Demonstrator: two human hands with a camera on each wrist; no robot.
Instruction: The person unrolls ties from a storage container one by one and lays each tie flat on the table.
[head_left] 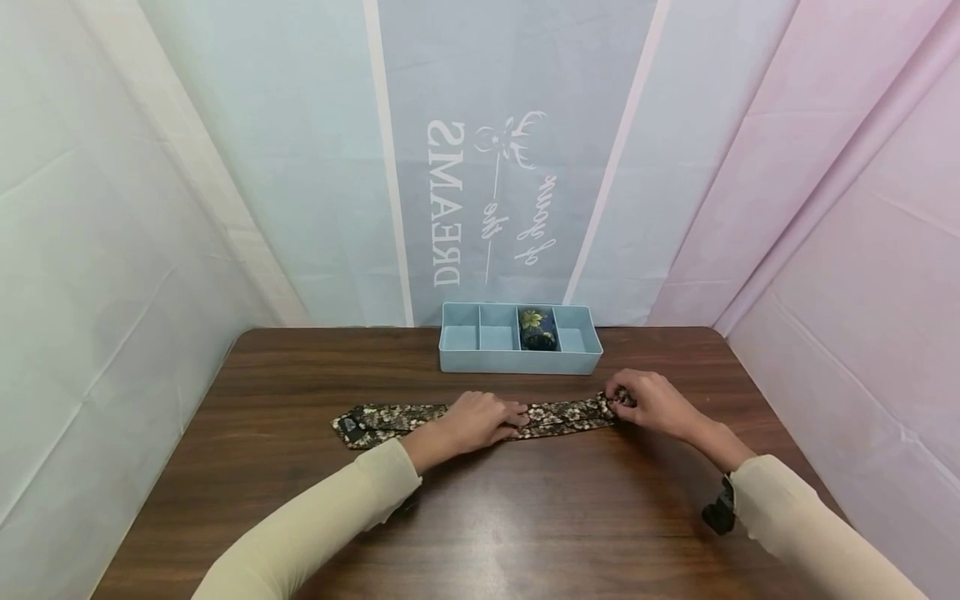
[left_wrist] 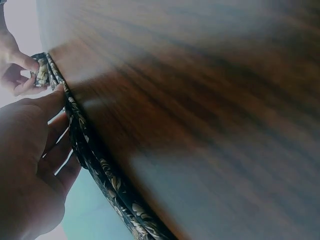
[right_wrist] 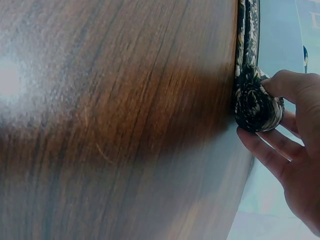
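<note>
A dark floral necktie (head_left: 566, 418) lies lengthwise across the wooden table, its pointed wide end to the left and its right end coiled into a roll. My left hand (head_left: 480, 419) rests on the middle of the tie with fingers lightly bent, touching the fabric. At the far right end, my right hand (head_left: 654, 404) holds the coil between thumb and fingers. The spiral of the rolled necktie (right_wrist: 256, 107) shows edge-on in the right wrist view, thumb on one side and fingertips beneath.
Behind the tie stands a light blue divided box (head_left: 517, 362) at the table's back edge. One compartment contains a dark roll (head_left: 537, 329) with a yellow-green leaf pattern. Fabric walls (head_left: 315, 167) enclose the table (head_left: 480, 533) at the back and sides.
</note>
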